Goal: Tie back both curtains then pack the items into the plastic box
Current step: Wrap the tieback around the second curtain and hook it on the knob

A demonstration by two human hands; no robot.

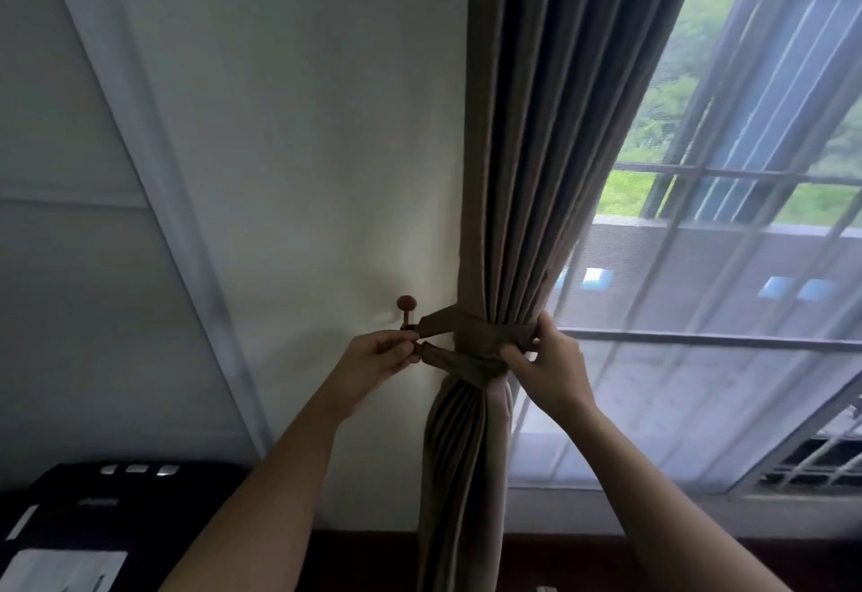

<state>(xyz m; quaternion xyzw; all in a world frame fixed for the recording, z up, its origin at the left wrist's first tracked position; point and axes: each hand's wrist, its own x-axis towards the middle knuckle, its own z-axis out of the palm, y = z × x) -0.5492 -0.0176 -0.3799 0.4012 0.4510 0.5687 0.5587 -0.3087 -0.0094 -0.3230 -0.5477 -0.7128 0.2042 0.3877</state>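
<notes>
Panelling [70,125] in pale grey fills the far left, with a slanted white frame strip [154,199] running down it. Below, in the bottom left corner, sits a dark object [93,507] with pale labels; what it is I cannot tell. Bare cream wall [303,148] spreads between the strip and the curtain, unobstructed, and gives the open room on this side. A small brown wooden hook [406,308] with a rounded knob juts from that wall, just beside the curtain's edge.

The left hand [380,355] is closed in a pinch under the hook, its fingertips gripping the two ends of the tie-back [471,335] where they meet. The tie-back, a band of the same brown cloth, wraps around the gathered brown curtain [527,148], cinching the pleats into a narrow waist; below it the cloth hangs in tight folds down to the dark floor. The right hand [545,365] clasps the band on the curtain's window side, fingers curled over it and thumb beneath.

Right of the curtain, a sheer white net [676,381] hangs touching the right wrist. Behind it stand the window bars [699,339], with greenery beyond them. The plastic box is out of view.
</notes>
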